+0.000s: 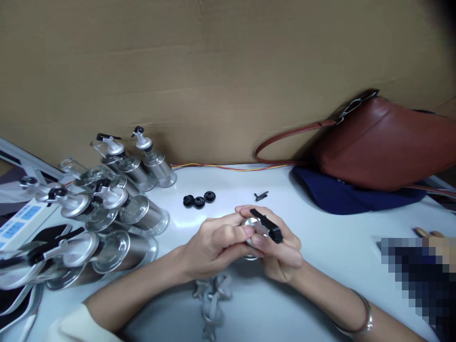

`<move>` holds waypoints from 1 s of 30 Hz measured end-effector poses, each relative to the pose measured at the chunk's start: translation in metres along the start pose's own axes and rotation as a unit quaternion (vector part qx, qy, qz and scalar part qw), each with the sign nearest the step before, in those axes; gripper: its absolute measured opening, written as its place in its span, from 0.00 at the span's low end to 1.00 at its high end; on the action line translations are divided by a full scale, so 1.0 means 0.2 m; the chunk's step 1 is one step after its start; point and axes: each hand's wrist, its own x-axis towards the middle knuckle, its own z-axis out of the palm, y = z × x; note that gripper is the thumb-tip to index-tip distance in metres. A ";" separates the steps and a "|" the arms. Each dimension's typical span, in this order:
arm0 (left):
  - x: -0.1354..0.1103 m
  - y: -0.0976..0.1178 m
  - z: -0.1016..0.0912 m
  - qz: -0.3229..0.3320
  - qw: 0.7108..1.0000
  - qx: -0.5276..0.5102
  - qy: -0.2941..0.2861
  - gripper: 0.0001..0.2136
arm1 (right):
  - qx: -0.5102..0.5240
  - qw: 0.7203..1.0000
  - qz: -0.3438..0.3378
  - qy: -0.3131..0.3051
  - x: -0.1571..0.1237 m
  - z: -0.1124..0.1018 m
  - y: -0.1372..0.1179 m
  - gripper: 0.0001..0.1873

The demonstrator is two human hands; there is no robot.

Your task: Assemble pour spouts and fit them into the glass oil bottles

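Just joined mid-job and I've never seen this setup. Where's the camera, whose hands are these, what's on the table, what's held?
There is one picture, from a camera worn on a person's head, looking down at their own bare hands. The left hand and right hand together grip a silver cap with a black lever. On the white table lie three black round parts, a small black clip, a heap of metal-topped bottles at the left, and a brown bag on blue cloth.
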 end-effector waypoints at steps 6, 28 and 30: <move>0.00 0.00 0.00 0.006 0.999 0.032 0.011 0.09 | 0.028 0.999 -0.025 0.002 0.00 0.00 0.00 0.16; 0.05 0.17 -0.03 -0.068 0.970 0.222 0.070 0.18 | -0.077 0.986 -0.149 0.005 0.20 -0.02 -0.08 0.20; 0.07 0.22 -0.05 -0.006 0.950 0.276 0.144 0.15 | -0.085 0.984 -0.155 0.021 0.27 -0.01 -0.12 0.19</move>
